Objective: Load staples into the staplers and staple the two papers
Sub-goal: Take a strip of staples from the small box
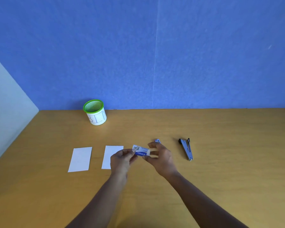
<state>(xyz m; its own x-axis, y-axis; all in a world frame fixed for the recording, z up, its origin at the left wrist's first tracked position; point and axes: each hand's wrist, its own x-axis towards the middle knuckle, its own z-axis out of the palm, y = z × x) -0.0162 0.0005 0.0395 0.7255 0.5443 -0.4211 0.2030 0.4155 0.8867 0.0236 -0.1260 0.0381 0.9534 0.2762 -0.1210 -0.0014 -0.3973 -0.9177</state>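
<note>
Nearest of all, two bare forearms reached in over the wooden table [220, 129], and both hands met at one small thing. The left hand [122, 159] pinched the staple box [141, 152] by its left end, thumb and fingertips clamped on the cardboard, and held it clear of the tabletop. The right hand [161, 157] was curled about the box's other end, thumb below and fingers above; whether it truly gripped or only touched, I could not tell.

That box looked light and thin-walled, so a hard squeeze would likely crush it. The better hold is on the ends or narrow edges. The staples inside would probably be brittle strips that snap if bent, so they should be lifted by their long sides.

Just beyond the left hand lay the right paper [115, 150], partly hidden by it, with the left paper [80, 159] beside it. Both were flat, limp sheets that would slide easily. Behind the right hand sat a small blue piece [157, 141], too small to make out. Off to the right, well apart, the stapler [186, 149] lay hinged open: metal, stiff, best held by its body.

Farthest back, a green-rimmed cup [95, 112] stood against the blue wall [155, 55].
</note>
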